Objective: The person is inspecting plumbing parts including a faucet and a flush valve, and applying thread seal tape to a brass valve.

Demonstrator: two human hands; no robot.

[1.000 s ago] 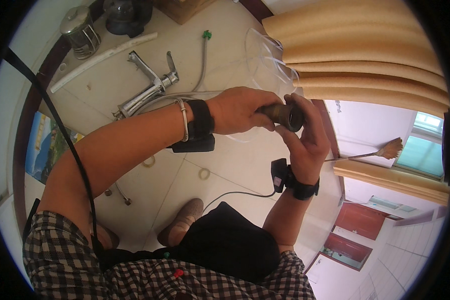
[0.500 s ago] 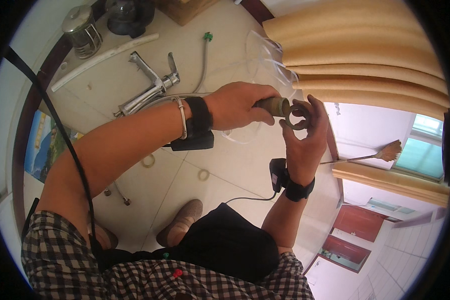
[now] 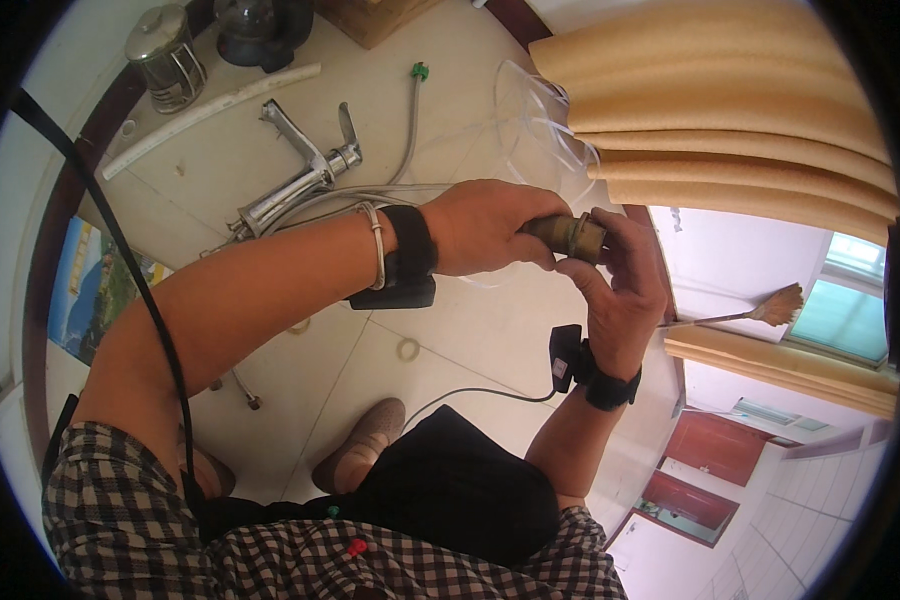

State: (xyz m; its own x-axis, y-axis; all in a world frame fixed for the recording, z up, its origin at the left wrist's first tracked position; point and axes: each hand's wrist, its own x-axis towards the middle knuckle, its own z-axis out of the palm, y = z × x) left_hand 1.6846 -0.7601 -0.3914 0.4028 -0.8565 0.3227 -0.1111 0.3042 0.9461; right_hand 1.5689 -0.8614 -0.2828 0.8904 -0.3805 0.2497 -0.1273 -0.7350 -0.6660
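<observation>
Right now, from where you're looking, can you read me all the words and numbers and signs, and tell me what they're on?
None can be read.
Colourful printed sheet at the left: yellow marks, maybe letters, too small and blurred.
Black box at the right wrist: pale label, too small to read.
Dark tube being held: no lettering I can make out.

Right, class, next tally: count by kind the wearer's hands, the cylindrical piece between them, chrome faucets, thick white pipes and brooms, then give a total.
Left hand and right hand: 2
Cylindrical piece: 1
Chrome faucet: 1
Thick white pipe: 1
Broom: 1
Total: 6
</observation>
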